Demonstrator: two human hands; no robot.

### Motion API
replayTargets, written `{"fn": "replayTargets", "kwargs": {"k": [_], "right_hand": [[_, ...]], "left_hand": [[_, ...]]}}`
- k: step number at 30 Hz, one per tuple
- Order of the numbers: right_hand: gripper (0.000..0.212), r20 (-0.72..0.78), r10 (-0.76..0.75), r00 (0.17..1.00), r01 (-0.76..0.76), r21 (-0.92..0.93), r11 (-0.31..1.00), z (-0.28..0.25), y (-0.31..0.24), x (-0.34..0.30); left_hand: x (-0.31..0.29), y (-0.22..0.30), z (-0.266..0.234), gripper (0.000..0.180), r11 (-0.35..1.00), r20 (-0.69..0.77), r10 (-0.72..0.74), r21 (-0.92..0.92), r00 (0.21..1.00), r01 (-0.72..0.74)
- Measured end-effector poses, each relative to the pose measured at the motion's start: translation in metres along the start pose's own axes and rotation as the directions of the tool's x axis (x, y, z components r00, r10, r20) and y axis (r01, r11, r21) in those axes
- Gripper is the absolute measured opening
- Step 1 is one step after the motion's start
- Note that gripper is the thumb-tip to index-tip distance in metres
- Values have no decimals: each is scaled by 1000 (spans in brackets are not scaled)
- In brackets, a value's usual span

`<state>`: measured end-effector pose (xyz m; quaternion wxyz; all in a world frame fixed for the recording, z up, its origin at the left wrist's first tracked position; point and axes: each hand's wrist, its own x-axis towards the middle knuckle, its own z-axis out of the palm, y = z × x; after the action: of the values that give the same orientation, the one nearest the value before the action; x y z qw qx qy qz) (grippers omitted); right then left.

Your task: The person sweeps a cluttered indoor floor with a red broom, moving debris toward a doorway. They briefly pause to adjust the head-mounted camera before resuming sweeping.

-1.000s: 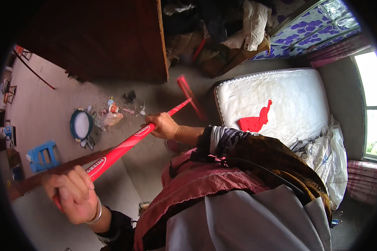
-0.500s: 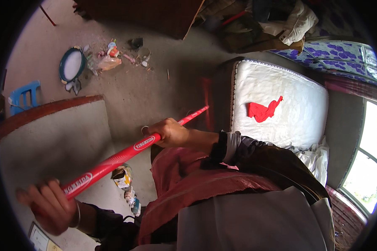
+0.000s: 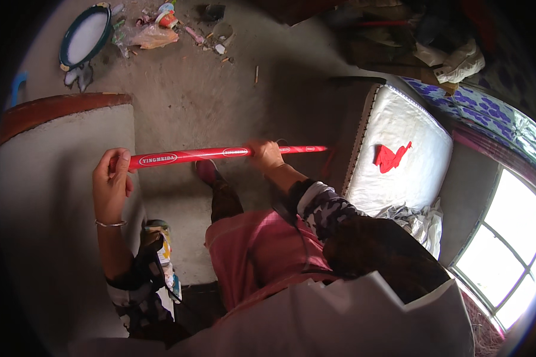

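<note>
The left hand (image 3: 111,181) pinches the red pole (image 3: 199,154) at one end; the right hand (image 3: 265,154), fingers wrapped, grips farther along. Over there, red cloth (image 3: 389,159) lies on the mattress (image 3: 418,146).

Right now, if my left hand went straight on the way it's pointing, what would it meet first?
Probably the brown edge of the pale panel, which lies ahead of your left hand in the picture; depth is unclear, so the hand might pass over it.
</note>
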<state>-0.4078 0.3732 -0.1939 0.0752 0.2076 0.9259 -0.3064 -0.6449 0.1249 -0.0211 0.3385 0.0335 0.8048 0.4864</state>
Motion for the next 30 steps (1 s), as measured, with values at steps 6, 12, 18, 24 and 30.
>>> {"fn": "replayTargets", "kwargs": {"k": [6, 12, 18, 24, 30], "right_hand": [[10, 53, 35, 998, -26, -158, 987, 66, 61, 31], [20, 203, -30, 979, 73, -207, 976, 53, 167, 21], [18, 159, 28, 987, 29, -348, 937, 25, 249, 1], [17, 474, 27, 880, 189, -402, 896, -2, 284, -22], [14, 673, -181, 717, 430, -222, 875, 3, 220, -86]], "left_hand": [[54, -132, 29, 27, 960, 94, -265, -66, 960, 271], [55, -206, 121, 34, 885, 349, -400, -95, 847, 457], [32, -218, 223, 39, 889, 543, -389, 7, 745, 459], [-20, -204, 263, 45, 866, 680, -464, 214, 568, 452], [-132, -167, 193, 48, 857, 761, -479, 297, 438, 421]]}}
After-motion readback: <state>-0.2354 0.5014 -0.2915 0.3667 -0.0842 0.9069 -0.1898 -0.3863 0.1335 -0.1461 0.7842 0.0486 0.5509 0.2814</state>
